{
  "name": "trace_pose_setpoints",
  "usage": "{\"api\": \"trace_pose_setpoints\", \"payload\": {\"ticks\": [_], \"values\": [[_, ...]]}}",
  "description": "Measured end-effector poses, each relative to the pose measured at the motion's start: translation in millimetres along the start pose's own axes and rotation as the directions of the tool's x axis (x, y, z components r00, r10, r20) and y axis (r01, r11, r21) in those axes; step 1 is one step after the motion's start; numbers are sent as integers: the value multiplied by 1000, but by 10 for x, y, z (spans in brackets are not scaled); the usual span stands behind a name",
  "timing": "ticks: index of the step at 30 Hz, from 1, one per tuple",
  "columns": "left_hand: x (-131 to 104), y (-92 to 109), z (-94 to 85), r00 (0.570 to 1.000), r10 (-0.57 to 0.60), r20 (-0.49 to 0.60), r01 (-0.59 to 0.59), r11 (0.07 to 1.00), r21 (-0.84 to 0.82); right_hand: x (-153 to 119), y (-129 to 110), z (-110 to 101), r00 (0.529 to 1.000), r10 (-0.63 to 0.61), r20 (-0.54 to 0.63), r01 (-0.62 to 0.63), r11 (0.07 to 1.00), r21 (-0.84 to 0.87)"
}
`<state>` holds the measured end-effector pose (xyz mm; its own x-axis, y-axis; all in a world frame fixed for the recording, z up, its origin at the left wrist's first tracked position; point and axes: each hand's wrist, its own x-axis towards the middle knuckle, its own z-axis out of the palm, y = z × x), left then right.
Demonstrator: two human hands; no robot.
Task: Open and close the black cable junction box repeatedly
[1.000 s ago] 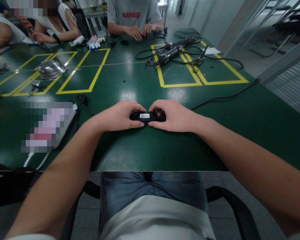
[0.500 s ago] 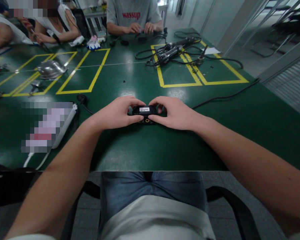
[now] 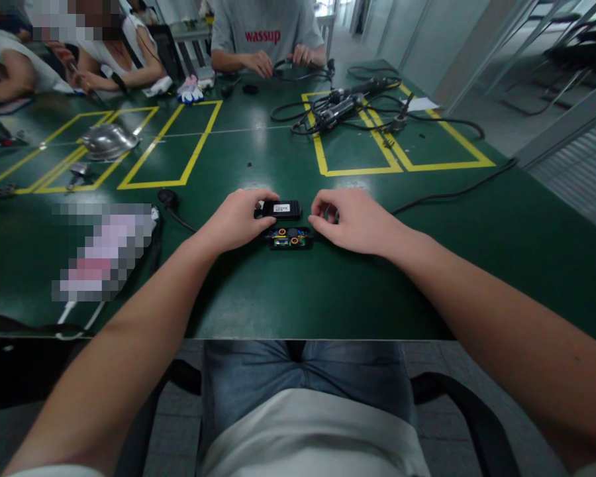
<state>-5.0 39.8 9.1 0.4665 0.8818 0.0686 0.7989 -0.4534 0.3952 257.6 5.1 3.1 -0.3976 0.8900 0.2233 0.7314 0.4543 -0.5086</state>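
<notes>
A black plastic cover (image 3: 281,210) with a white label is held at its left end by my left hand (image 3: 243,218), thumb in front and fingers behind. Just in front of it, the open lower case (image 3: 291,238) lies on the table, showing a circuit board with copper-coloured rings and coloured wires. To the right of both parts, my right hand (image 3: 352,218) is loosely curved. Its thumb and forefinger are a little apart, with nothing visible between them. Its other fingers are partly hidden.
A phone-like device (image 3: 99,252), blurred, lies left with a white cable. A black plug (image 3: 167,197) and cords run beside the hands. Farther back are a metal bowl-like part (image 3: 109,141), a black cable bundle (image 3: 340,109) and yellow tape frames. Other people sit across the green table (image 3: 298,305).
The cover has come up and back off the lower case, uncovering the circuit board. My right hand has let go of the cover and moved slightly right; my left hand still holds it.
</notes>
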Motion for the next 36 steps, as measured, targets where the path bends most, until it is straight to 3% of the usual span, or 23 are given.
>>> {"api": "trace_pose_setpoints", "payload": {"ticks": [7,10,13,15,27,36], "values": [[-60,47,-98,989,93,-114,-95,995,-14,-16,18,-72,983,-63,173,48,995,90],[-103,95,-201,996,78,39,-74,992,-105,-17,40,-91,973,-95,209,70,989,128],[-134,127,-261,966,83,244,-47,987,-152,-16,47,-98,967,-121,223,89,985,151],[-142,142,-271,953,83,290,-38,987,-159,-15,46,-95,964,-130,230,95,983,158],[-133,172,-304,951,71,301,-35,992,-123,-9,45,-61,965,-118,234,80,983,167],[-151,99,-321,955,130,266,-52,958,-282,8,83,-131,964,-142,225,84,965,249]]}}
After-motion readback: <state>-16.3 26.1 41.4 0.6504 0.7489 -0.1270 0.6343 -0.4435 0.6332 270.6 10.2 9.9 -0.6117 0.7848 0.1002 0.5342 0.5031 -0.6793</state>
